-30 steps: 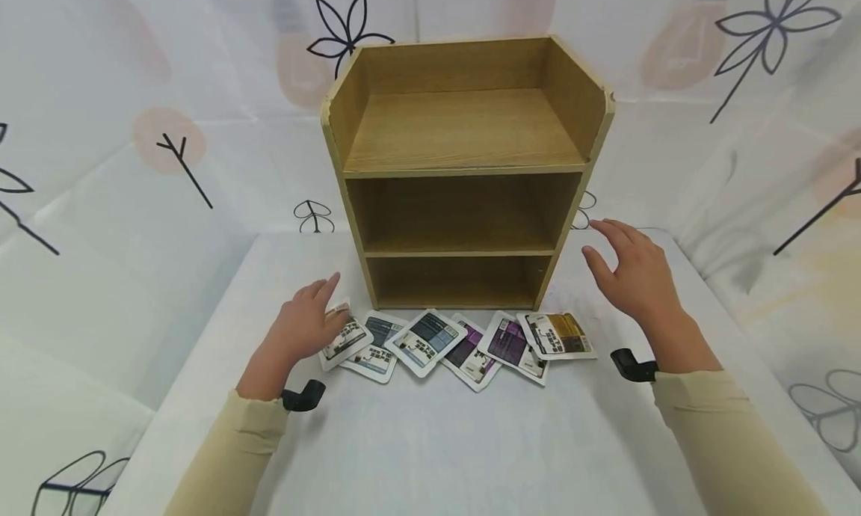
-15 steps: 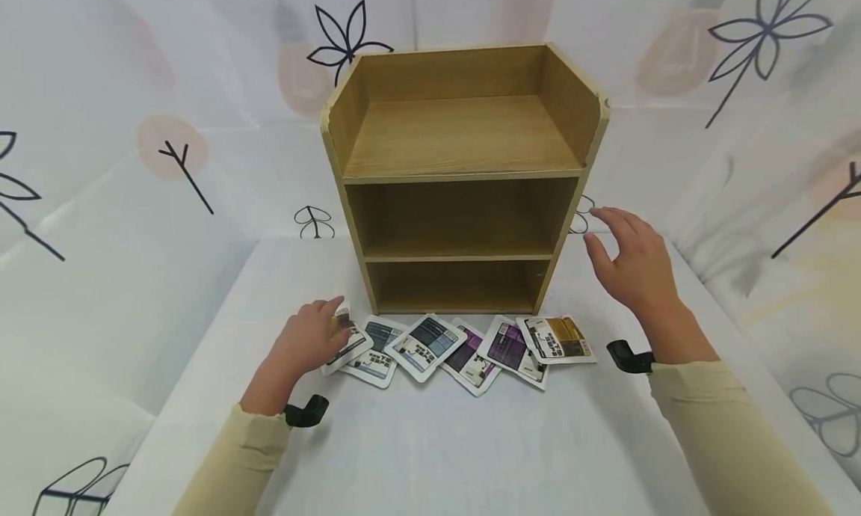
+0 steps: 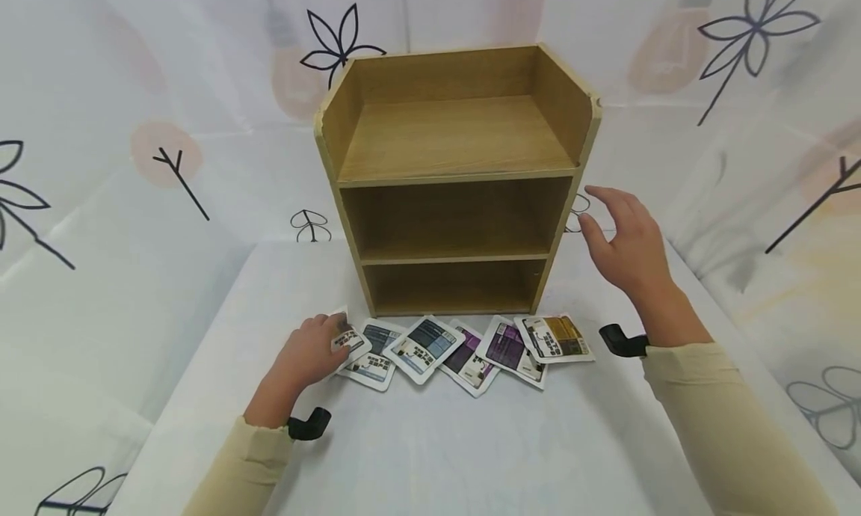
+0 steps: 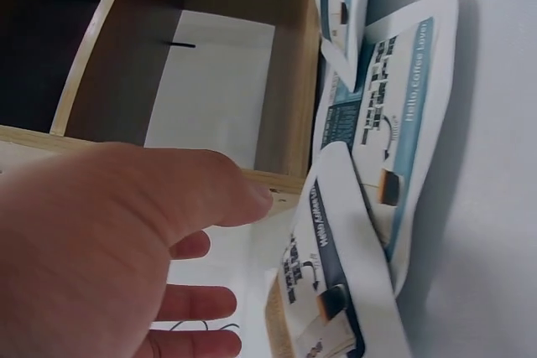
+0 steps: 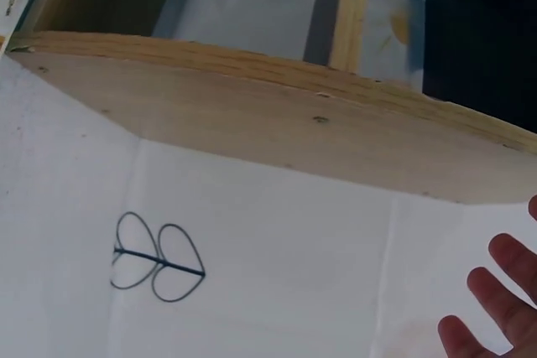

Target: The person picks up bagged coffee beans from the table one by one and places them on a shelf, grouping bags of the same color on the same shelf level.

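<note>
My left hand point(image 3: 311, 351) is at the leftmost coffee sachet point(image 3: 353, 342), covering part of it. In the left wrist view its thumb and fingers point(image 4: 201, 301) are apart beside that navy-striped sachet point(image 4: 323, 282), not closed round it. To its right lie two overlapping blue-grey sachets, a lower one point(image 3: 371, 371) and an upper one point(image 3: 418, 359). Further along come two purple sachets, one point(image 3: 464, 360) beside another point(image 3: 506, 349), then a brown-and-gold sachet point(image 3: 560, 338). My right hand point(image 3: 632, 245) is raised beside the shelf's right side, fingers parted, holding nothing.
Behind the sachets a wooden shelf unit point(image 3: 464, 173) stands upright, with an open top tier and two lower compartments. White cloth covers the table point(image 3: 464, 456). A patterned white backdrop point(image 3: 222, 90) surrounds it at the back and sides.
My left hand has lowered toward the leftmost sachet and now covers more of it. My right hand has risen slightly beside the shelf. The sachets lie as before.
</note>
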Motion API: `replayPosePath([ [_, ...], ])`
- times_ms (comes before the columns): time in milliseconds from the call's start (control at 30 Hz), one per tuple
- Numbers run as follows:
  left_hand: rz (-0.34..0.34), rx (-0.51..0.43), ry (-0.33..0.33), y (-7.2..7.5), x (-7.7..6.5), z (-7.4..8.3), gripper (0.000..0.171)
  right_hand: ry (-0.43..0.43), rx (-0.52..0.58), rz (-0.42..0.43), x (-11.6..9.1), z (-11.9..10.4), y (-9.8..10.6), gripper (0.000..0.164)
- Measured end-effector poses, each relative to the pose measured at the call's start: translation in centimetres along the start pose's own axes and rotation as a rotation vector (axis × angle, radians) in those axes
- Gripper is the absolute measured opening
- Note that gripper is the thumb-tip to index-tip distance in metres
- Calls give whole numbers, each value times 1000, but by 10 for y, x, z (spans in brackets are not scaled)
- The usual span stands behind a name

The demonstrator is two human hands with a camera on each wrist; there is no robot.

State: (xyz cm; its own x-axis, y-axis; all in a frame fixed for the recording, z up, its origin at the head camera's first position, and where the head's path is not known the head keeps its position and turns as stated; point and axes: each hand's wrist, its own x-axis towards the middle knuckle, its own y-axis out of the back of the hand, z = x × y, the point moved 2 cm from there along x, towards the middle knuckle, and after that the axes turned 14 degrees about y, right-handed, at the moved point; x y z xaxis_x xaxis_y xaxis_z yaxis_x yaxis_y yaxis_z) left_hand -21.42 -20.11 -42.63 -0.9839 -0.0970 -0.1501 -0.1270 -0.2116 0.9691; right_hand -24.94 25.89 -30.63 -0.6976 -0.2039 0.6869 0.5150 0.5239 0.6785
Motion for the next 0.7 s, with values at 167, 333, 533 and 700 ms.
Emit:
replayPosePath([
  [167,-1,23,11,-3,-1,0,64,-17,56,28,9,-4,4,48],
  [333,19,40,-10,-6,-4,-1,65,-46,107,40,18,-8,11,50],
  [533,26,39,-32,-7,-6,-1,65,-89,164,34,26,-10,17,51],
  [700,1,48,0,-12,-8,-2,66,-136,242,22,32,-10,16,51],
])
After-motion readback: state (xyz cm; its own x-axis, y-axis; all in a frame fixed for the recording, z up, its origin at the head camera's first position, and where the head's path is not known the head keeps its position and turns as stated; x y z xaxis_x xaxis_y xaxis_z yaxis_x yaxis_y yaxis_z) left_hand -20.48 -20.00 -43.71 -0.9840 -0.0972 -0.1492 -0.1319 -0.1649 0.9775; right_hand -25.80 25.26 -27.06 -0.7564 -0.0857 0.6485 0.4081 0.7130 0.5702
